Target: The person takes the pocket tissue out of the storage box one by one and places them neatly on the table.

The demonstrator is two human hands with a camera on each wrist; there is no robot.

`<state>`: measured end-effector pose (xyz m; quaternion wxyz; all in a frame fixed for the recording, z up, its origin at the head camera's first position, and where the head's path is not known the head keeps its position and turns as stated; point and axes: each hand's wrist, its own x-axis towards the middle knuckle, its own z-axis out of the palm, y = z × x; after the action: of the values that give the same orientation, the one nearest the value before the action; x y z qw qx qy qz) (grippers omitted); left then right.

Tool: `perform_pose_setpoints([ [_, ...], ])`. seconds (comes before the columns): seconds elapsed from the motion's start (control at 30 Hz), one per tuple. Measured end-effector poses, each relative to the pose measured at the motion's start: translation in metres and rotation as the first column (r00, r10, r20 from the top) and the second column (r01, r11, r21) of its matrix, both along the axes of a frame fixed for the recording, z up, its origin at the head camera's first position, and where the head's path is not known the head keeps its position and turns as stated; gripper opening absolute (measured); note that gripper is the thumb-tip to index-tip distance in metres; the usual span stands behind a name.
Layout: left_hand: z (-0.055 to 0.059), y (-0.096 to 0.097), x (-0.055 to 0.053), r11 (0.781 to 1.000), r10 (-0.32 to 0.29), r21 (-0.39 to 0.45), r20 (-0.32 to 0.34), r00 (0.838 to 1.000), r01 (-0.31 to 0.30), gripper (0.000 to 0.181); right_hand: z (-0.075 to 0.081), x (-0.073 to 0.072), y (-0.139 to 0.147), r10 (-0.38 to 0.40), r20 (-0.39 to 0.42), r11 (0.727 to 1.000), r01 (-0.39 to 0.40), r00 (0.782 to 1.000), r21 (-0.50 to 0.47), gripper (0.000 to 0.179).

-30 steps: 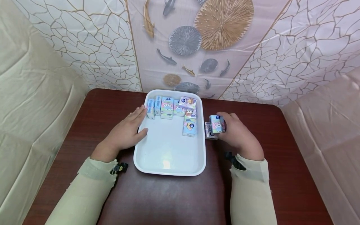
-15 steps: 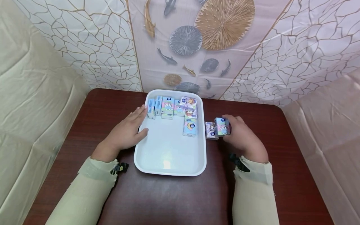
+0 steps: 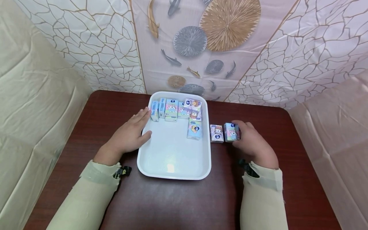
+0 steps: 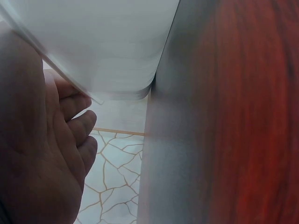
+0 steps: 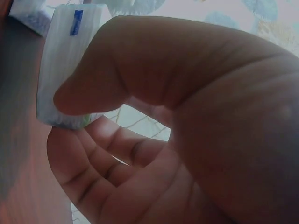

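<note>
My right hand point(image 3: 253, 142) pinches a blue-and-pink pocket tissue pack point(image 3: 230, 132) just right of the tray. The right wrist view shows my thumb on one side of that tissue pack point(image 5: 65, 56) and fingertips at its lower end. Beside it, with a small gap, a purple-and-white tissue pack point(image 3: 216, 133) lies against the tray's right side. My left hand point(image 3: 126, 135) rests on the left rim of the white tray point(image 3: 173, 176), fingers mostly straight and thumb reaching over the inside. In the left wrist view, the fingers point(image 4: 79, 128) show loosely bent by the tray's outer wall.
Several tissue packs, such as a bear-print one point(image 3: 171, 108), line the tray's far end. Down its right side are a purple pack point(image 3: 192, 104) on top of others and a blue one point(image 3: 194, 131). The dark wooden table point(image 3: 172, 204) meets patterned cloth point(image 3: 187, 64) behind.
My right hand has moved right and slightly nearer with the blue-and-pink tissue pack, off from over the purple one, which is now fully visible. My left hand has stayed in place.
</note>
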<state>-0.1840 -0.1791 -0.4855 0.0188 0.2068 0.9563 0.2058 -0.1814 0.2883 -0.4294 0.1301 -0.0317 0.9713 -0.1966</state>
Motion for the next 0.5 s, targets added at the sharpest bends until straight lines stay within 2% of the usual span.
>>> perform_pose_setpoints([
  [0.5,0.000,0.000,0.000,1.000,0.002,0.003,-0.003,1.000,-0.002,0.081,-0.021,-0.001,0.015,-0.001,0.021,1.000,0.001,1.000,-0.009,0.078],
])
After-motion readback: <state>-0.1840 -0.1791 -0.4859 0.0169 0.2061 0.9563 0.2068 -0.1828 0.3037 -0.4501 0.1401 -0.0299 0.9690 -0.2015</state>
